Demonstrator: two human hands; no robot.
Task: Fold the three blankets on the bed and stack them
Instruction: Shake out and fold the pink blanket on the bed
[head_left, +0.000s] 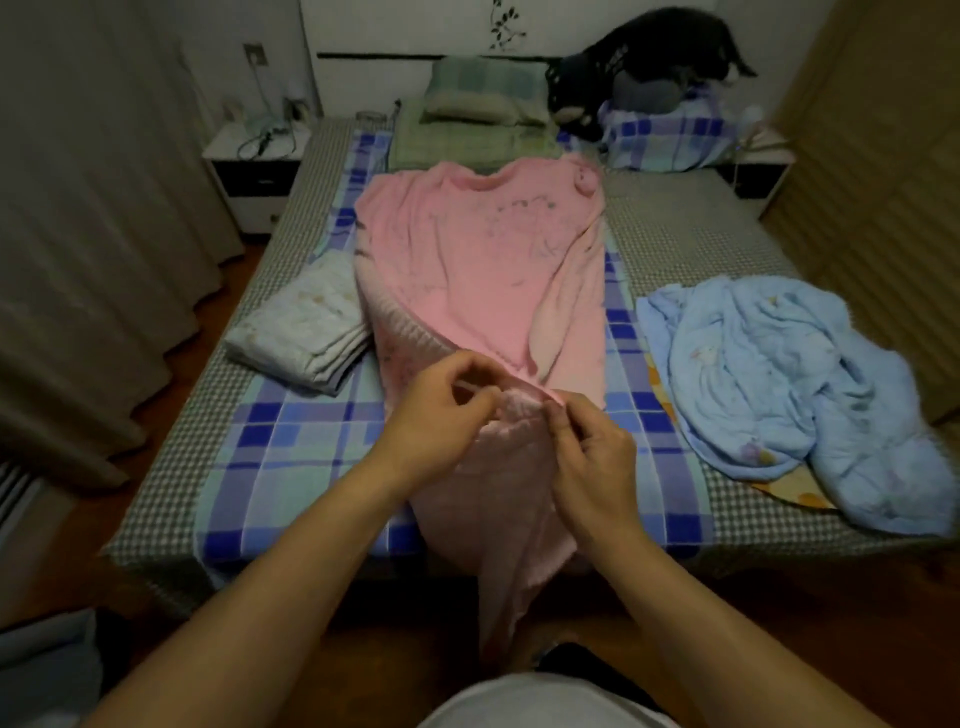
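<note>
A pink blanket (478, 265) lies lengthwise down the middle of the bed, its near end hanging over the foot edge. My left hand (441, 415) and my right hand (587, 452) pinch the bunched pink fabric close together at the near end. A white blanket (304, 327), folded flat, rests to the left of the pink one. A light blue blanket (795, 384) lies crumpled on the right side of the bed.
The bed has a blue plaid sheet (291, 441) over a checked cover. Pillows (483, 93) and a dark bag (644, 57) sit at the headboard. A nightstand (254, 156) stands at the far left, curtains (88, 208) hang on the left.
</note>
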